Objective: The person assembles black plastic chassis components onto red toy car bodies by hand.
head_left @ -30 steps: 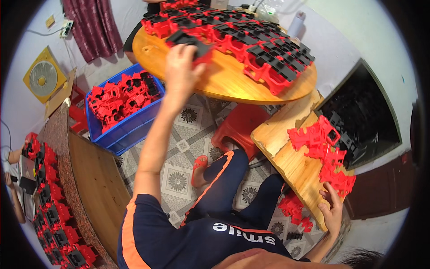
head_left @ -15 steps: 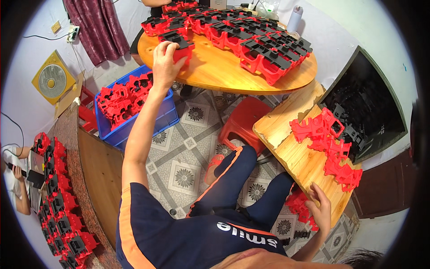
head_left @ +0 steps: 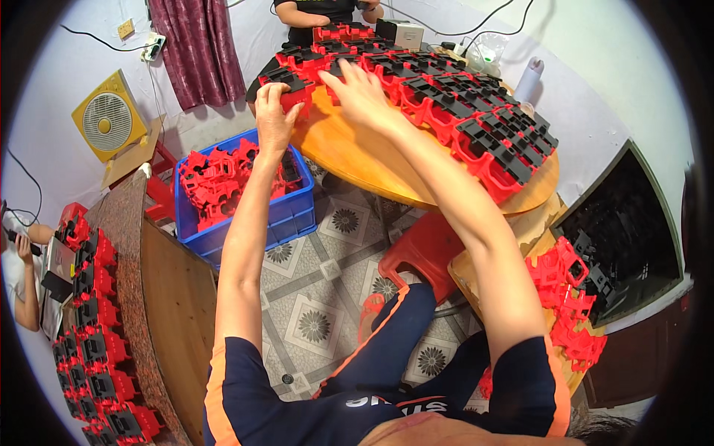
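Note:
At the left edge of the round wooden table, my left hand (head_left: pixel 275 119) grips a red plastic frame with a black top piece (head_left: pixel 297 93), thumb and fingers on its near side. My right hand (head_left: pixel 361 95) reaches across the table to the right of it, fingers spread beside the neighbouring parts, with nothing seen in it. Behind and to the right of both hands, rows of the same red-and-black parts (head_left: pixel 446 97) stand packed close together on the table (head_left: pixel 357 160).
A blue crate (head_left: pixel 245 230) of red parts stands below my left arm. A red stool (head_left: pixel 424 253), more red frames (head_left: pixel 561 282) and black pieces (head_left: pixel 595 279) lie to the right. Another person (head_left: pixel 323 15) sits across the table. Red-and-black parts (head_left: pixel 93 334) line the left bench.
My right hand has come up from the low right side to the table, near my left hand. The left hand stays at the same red-and-black part. The view has shifted.

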Motion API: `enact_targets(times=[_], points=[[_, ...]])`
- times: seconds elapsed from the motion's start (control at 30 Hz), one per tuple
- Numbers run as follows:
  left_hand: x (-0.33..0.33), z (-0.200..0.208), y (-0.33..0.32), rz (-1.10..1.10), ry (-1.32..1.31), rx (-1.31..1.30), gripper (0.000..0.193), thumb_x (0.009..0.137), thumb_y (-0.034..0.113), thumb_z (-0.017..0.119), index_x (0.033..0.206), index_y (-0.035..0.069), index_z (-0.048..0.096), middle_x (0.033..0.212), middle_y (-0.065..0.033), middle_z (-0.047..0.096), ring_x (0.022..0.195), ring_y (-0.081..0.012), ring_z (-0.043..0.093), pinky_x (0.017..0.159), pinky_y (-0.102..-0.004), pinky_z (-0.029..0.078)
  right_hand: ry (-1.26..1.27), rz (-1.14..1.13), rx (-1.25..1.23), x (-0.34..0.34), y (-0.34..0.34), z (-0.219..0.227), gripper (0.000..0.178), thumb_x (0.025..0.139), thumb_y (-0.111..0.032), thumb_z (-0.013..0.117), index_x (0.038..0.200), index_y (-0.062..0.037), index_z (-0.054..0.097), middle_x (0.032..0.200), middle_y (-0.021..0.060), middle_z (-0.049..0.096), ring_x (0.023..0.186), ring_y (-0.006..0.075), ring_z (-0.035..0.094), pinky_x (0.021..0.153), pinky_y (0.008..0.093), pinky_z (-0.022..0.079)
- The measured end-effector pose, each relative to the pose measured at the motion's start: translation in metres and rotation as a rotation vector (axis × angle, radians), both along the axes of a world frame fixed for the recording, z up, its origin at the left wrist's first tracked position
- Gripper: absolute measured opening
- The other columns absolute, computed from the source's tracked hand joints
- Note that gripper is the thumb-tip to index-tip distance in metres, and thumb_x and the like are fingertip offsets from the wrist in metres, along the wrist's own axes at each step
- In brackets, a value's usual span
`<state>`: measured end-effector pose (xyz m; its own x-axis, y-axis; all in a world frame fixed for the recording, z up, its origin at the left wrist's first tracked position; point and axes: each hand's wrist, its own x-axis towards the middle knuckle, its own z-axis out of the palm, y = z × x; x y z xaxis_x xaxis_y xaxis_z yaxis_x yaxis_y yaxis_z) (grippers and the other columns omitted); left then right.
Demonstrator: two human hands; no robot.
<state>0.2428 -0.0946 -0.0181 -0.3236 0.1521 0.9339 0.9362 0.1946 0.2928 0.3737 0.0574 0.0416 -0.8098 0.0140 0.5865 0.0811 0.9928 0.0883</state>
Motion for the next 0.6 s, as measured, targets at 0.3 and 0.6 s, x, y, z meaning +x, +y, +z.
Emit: enact_targets(times=[0.3,0.6], points=[[-0.038,-0.014,0.087,-0.076,-0.082,-0.034,0.065,0.073,0.018,0.082,0.128,0.009,0.048,0.141,-0.0286,0.032,0.133,-0.0470,0.031,0.110,-0.0518,0.029,-0.036,-0.056,0.282,0.010,0.085,0.053,0.058,0.084,-0.008,0.056,0.137,-0.0321,0.052,0.144,0.0117,0.045,0.138,0.0285,0.038,0.108,0.0542,0.029],[0.134,0.009,0.098,-0.073,0.007,0.087,0.081,0.075,0.044,0.079,0.138,0.008,0.042,0.145,-0.0293,0.028,0.134,-0.0454,0.028,0.108,-0.0538,0.028,0.512,-0.262,-0.208,0.347,0.031,0.016,0.033,0.090,-0.004,0.059,0.123,-0.0040,0.062,0.124,0.0139,0.063,0.115,0.0247,0.060,0.098,0.0333,0.046]])
